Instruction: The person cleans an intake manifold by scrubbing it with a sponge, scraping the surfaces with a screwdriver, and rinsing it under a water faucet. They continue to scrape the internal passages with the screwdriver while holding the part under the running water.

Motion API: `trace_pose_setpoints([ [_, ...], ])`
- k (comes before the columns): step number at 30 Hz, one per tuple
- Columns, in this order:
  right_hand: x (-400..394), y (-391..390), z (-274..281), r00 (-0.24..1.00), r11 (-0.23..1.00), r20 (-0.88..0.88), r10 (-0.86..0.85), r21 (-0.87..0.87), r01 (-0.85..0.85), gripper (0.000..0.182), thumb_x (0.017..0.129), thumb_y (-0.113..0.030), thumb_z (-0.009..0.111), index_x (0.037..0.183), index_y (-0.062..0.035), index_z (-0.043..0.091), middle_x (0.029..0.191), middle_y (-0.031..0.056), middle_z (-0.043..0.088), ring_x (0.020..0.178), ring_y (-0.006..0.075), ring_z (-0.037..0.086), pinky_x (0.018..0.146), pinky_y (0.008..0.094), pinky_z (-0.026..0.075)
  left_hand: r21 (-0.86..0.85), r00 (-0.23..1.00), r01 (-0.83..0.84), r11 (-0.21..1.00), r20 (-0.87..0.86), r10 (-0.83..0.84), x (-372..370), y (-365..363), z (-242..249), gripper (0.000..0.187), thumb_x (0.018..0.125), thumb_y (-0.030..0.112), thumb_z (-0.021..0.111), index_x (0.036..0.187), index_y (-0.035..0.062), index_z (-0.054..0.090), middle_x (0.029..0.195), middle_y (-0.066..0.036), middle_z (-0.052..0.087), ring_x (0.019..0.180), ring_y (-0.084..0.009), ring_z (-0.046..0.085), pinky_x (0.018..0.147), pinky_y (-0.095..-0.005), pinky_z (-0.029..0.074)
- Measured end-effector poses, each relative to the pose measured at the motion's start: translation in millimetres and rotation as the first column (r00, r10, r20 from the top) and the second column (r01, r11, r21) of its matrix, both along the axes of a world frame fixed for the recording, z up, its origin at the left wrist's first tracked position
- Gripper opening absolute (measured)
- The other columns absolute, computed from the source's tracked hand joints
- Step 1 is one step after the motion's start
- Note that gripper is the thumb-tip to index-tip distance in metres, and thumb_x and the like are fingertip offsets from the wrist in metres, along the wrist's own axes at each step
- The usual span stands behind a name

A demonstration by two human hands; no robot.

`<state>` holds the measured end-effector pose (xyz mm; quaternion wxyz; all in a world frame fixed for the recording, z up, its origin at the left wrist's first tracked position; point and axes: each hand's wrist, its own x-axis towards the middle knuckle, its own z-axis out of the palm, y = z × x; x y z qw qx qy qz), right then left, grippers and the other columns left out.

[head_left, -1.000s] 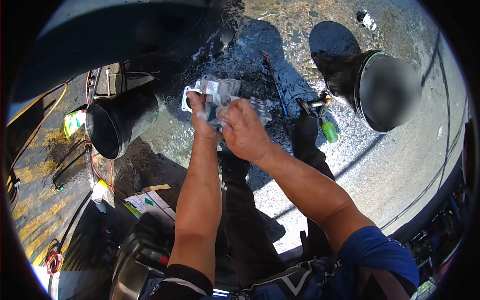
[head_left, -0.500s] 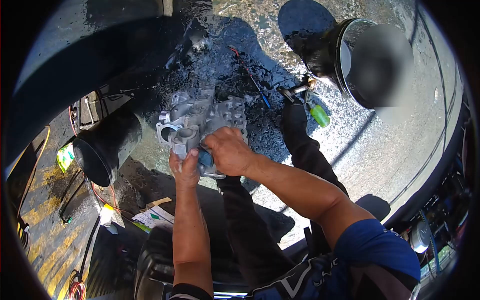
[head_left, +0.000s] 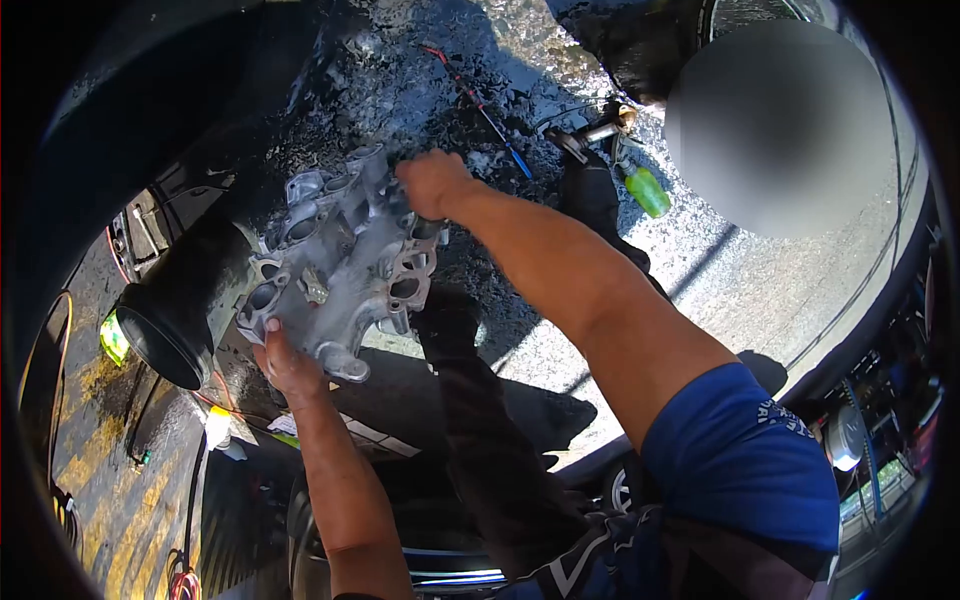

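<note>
A grey cast-metal engine part [head_left: 345, 265] with several round ports is held up in front of me, tilted, with its broad face showing. My left hand [head_left: 290, 368] grips its lower left corner, the thumb on top beside a port. At its upper right edge is my right hand [head_left: 432, 184], fingers curled; whatever they grip beyond the metal edge is hidden.
Wet, dark ground [head_left: 390, 100] lies beyond the part. A red and blue rod [head_left: 480, 110], a metal piece [head_left: 598, 132] and a green bottle [head_left: 647, 191] are on the ground. Black buckets stand left [head_left: 175, 315] and upper right [head_left: 640, 45]. A blurred round patch covers the right.
The metal part has turned and come closer, so its wide ported face shows. My left hand has moved left and down with it, and my right hand has moved up to its far edge.
</note>
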<state>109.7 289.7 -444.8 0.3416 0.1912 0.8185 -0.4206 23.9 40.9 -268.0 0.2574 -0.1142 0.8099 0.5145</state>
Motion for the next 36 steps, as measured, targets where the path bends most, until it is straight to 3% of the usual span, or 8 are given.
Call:
trace_pose_setpoints([
  [2, 1.7, 34.0, -37.9, 0.890, 0.892, 0.070, -0.450, -0.008, 0.452, 0.034, 0.090, -0.021, 0.057, 0.120, -0.0070, 0.065, 0.123, 0.0219, 0.067, 0.114, 0.0414, 0.063, 0.099, 0.0502, 0.049, -0.085, 0.999, -0.035, 0.996, -0.007, 0.035, -13.9, 8.0, -1.6, 0.057, 0.089, 0.039, 0.064, 0.126, -0.0035, 0.056, 0.105, -0.018, 0.068, 0.090, -0.0292, 0.069, 0.084, -0.0431, 0.056],
  [5, 26.7, 95.4, -82.0, 0.687, 0.681, -0.093, -0.721, 0.091, 0.727, 0.031, 0.091, -0.030, 0.059, 0.114, -0.0094, 0.065, 0.112, 0.0218, 0.070, 0.108, 0.0411, 0.066, 0.095, 0.0453, 0.051, -0.110, 0.998, -0.055, 0.992, 0.005, 0.056, -27.8, 15.1, -3.9, 0.060, 0.090, 0.038, 0.070, 0.129, -0.0041, 0.053, 0.109, -0.019, 0.068, 0.094, -0.0291, 0.068, 0.086, -0.0421, 0.055],
  [12, 109.8, 194.3, -143.8, 0.440, 0.389, -0.153, -0.885, 0.277, 0.879, 0.026, 0.089, -0.030, 0.064, 0.110, -0.0143, 0.063, 0.106, 0.0146, 0.073, 0.102, 0.0318, 0.070, 0.092, 0.0391, 0.052, -0.329, 0.970, -0.227, 0.917, -0.155, 0.185, -23.7, 25.5, -4.3, 0.077, 0.088, 0.041, 0.077, 0.140, -0.0061, 0.045, 0.125, -0.019, 0.063, 0.105, -0.0269, 0.065, 0.098, -0.0369, 0.049],
  [18, 109.0, 229.9, -118.0, 0.494, 0.427, -0.149, -0.857, 0.331, 0.841, 0.025, 0.091, -0.029, 0.064, 0.110, -0.0119, 0.066, 0.105, 0.0130, 0.073, 0.102, 0.0284, 0.070, 0.091, 0.0381, 0.052, -0.279, 0.976, -0.219, 0.935, -0.059, 0.211, -24.9, 20.5, -3.1, 0.056, 0.093, 0.034, 0.071, 0.135, 0.0006, 0.054, 0.124, -0.014, 0.064, 0.108, -0.0246, 0.064, 0.097, -0.0371, 0.050],
  [24, 102.3, 237.8, -117.6, 0.480, 0.433, -0.224, -0.848, 0.229, 0.872, 0.037, 0.096, -0.026, 0.064, 0.127, -0.0054, 0.064, 0.109, 0.0116, 0.072, 0.101, 0.0218, 0.067, 0.090, 0.0332, 0.050, -0.331, 0.987, -0.129, 0.935, -0.136, 0.088, -22.9, 13.7, -5.5, 0.069, 0.087, 0.043, 0.076, 0.136, -0.0014, 0.055, 0.127, -0.013, 0.062, 0.118, -0.0240, 0.056, 0.108, -0.0371, 0.037],
  [25, 121.1, 235.6, -142.6, 0.531, 0.473, -0.221, -0.818, 0.268, 0.839, 0.049, 0.095, -0.035, 0.060, 0.136, -0.0093, 0.058, 0.122, 0.0180, 0.069, 0.114, 0.0317, 0.066, 0.100, 0.0388, 0.049, -0.340, 0.986, -0.134, 0.931, -0.140, 0.090, -22.2, 15.8, -4.4, 0.071, 0.087, 0.043, 0.077, 0.136, -0.0018, 0.055, 0.128, -0.013, 0.062, 0.119, -0.0240, 0.056, 0.108, -0.0371, 0.037],
  [31, 198.8, 129.4, -83.6, 0.720, 0.695, 0.061, -0.692, 0.325, 0.641, 0.027, 0.093, -0.024, 0.060, 0.113, -0.0090, 0.068, 0.115, 0.0211, 0.069, 0.107, 0.0391, 0.066, 0.096, 0.0447, 0.051, -0.301, 0.978, -0.189, 0.935, -0.147, 0.150, -14.2, 35.9, 2.0, 0.063, 0.087, 0.041, 0.077, 0.129, -0.0029, 0.061, 0.122, -0.013, 0.065, 0.109, -0.0240, 0.061, 0.100, -0.0385, 0.045],
  [36, 207.8, 112.3, -94.8, 0.777, 0.739, -0.081, -0.624, 0.263, 0.621, 0.025, 0.091, -0.025, 0.064, 0.109, -0.0077, 0.069, 0.109, 0.0213, 0.069, 0.104, 0.0406, 0.066, 0.092, 0.0474, 0.052, -0.348, 0.986, -0.156, 0.925, -0.104, 0.127, -16.6, 17.2, 4.1, 0.081, 0.087, 0.041, 0.078, 0.142, -0.0081, 0.045, 0.134, -0.020, 0.058, 0.118, -0.0293, 0.058, 0.106, -0.0396, 0.042],
])
